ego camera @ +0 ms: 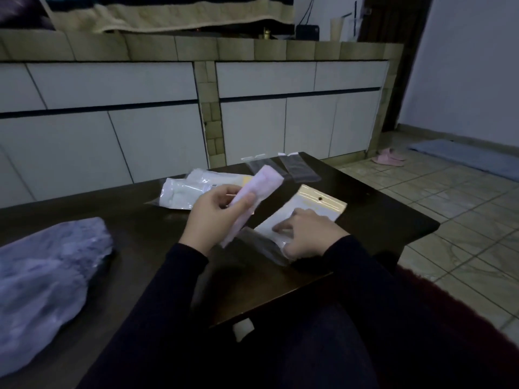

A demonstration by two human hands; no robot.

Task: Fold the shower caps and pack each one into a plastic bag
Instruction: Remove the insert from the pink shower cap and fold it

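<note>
Head view shows the left hand (214, 213) gripping a folded pink shower cap (254, 199), fingers and thumb curled round its middle, holding it tilted above the dark table (379, 209). To its right, the right hand (309, 234) rests on a flat packet with a yellow header (323, 203); its fingers seem to pinch a clear plastic bag (261, 244) at the near edge, though dim light blurs this. Farther left lie packed white caps (182, 195). Empty clear bags (300, 168) lie at the far edge. A lilac bundle (45, 279) sits near left.
</note>
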